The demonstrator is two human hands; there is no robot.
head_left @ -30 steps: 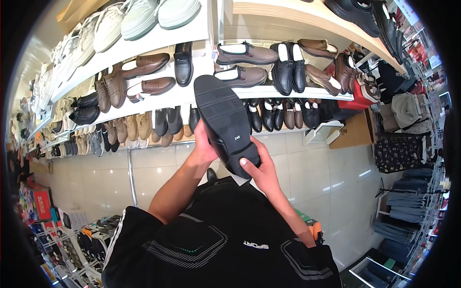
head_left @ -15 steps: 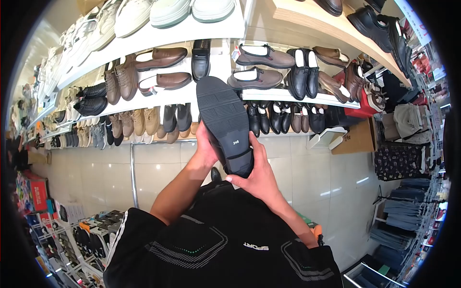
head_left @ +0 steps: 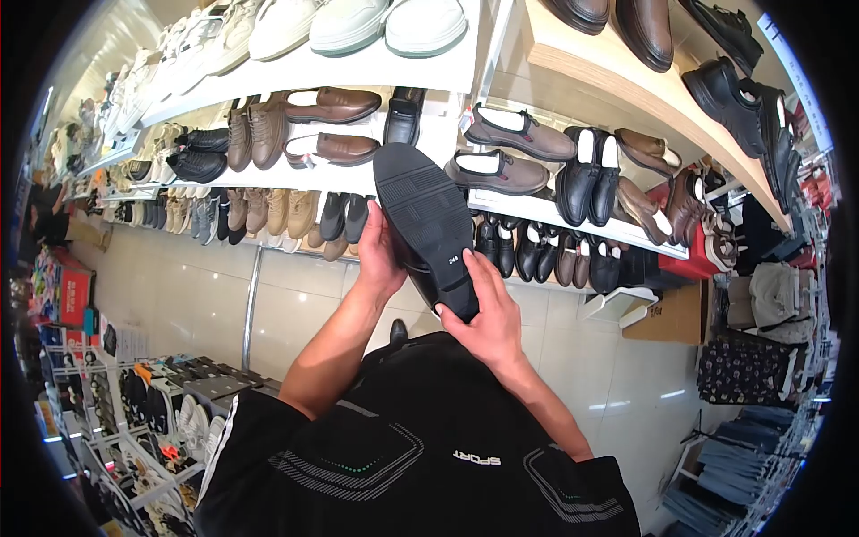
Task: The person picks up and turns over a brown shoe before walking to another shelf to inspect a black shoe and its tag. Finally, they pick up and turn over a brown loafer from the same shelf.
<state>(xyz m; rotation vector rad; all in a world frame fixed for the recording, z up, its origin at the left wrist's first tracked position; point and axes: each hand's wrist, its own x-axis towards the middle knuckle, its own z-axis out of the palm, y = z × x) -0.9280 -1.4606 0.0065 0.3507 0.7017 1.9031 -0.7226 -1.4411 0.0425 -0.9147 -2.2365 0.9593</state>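
A black shoe (head_left: 422, 201) is held up in front of my chest with its ridged sole facing me and its toe pointing up and left. The number 245 is printed in white near the arch. My left hand (head_left: 383, 255) grips the shoe's left side, with part of the fingers hidden behind it. Around the heel closes my right hand (head_left: 488, 309), thumb at the heel's lower edge and fingers along the right side. The shoe's upper is mostly hidden behind the sole.
Ahead, a white shelf (head_left: 573, 210) carries black and brown leather shoes. White sneakers (head_left: 425, 27) stand above at the left, and a wooden shelf (head_left: 617, 85) juts out at upper right. A metal pole (head_left: 253, 304) rises from the tiled floor. Folded jeans (head_left: 743, 452) lie at lower right.
The shoe has turned slightly, its heel shifting right. Both hands still grip it. The view has tilted, so the shelves appear shifted right.
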